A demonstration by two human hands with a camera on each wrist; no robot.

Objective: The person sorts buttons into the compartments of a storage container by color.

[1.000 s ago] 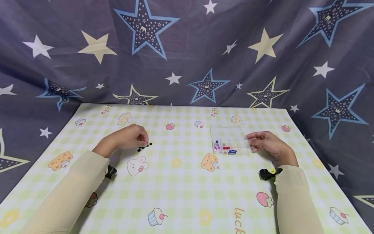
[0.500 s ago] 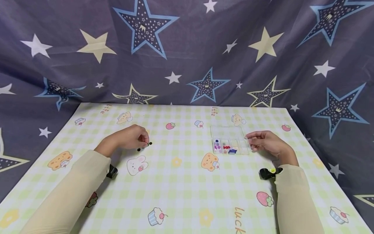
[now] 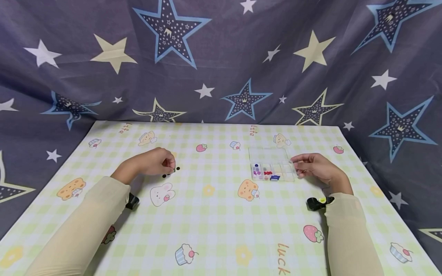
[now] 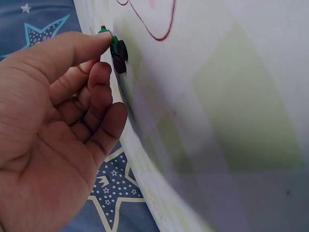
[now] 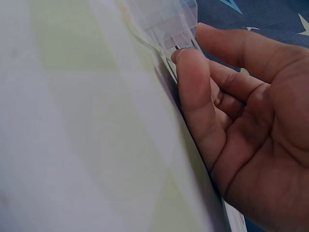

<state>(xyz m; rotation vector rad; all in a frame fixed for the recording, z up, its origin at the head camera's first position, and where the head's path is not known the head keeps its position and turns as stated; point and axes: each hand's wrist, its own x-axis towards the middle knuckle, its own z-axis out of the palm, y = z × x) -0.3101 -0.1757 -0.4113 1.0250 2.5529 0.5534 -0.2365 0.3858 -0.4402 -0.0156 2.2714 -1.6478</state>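
In the head view my left hand (image 3: pixel 157 161) is low over the left part of the table, at a small cluster of dark round buttons (image 3: pixel 164 176). The left wrist view shows the thumb tip against a green button (image 4: pixel 103 31), which my thumb and a mostly hidden finger appear to pinch; dark buttons (image 4: pixel 119 64) lie just beside it. At right, a clear plastic compartment box (image 3: pixel 287 171) lies with its lid (image 3: pixel 267 155) raised back. My right hand (image 3: pixel 315 168) holds the box's right edge between thumb and fingers.
Red pieces (image 3: pixel 268 173), purple pieces (image 3: pixel 257 173) and a dark blue piece (image 3: pixel 256 165) sit in the box's left compartments. A blue label (image 3: pixel 274 178) is on its front. A checked cloth (image 3: pixel 207 218) covers the table; a star-patterned curtain (image 3: pixel 221 61) hangs behind.
My left hand has shifted very slightly right over the buttons, and fewer of them show past the fingers. The right hand and the box have stayed in place.
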